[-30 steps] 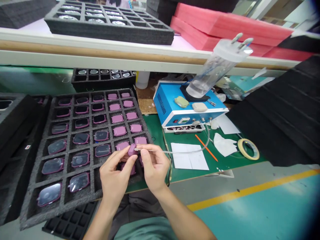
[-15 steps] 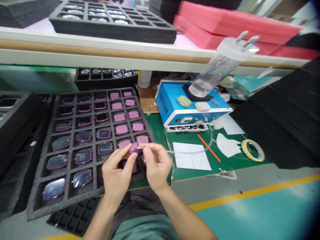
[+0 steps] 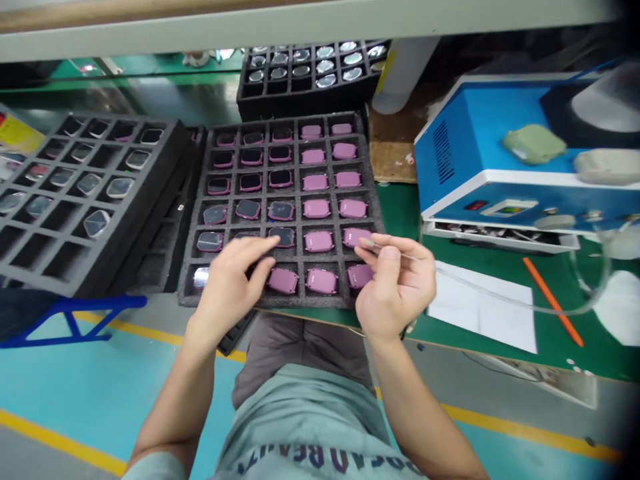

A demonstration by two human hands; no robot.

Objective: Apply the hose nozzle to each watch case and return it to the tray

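Your left hand, left of frame centre, is over the dark grey foam tray; thumb and index finger are parted, nothing visibly gripped. The thumb is beside the purple, rounded-rectangular case in the tray's front row, lower centre; contact cannot be confirmed. Your right hand, right of centre, pinches the slim, clear flexible tube near its narrow tip. Advised: grip cases by their side edges, hold the tip off their faces, and allow the tube slack over the white paper sheet.
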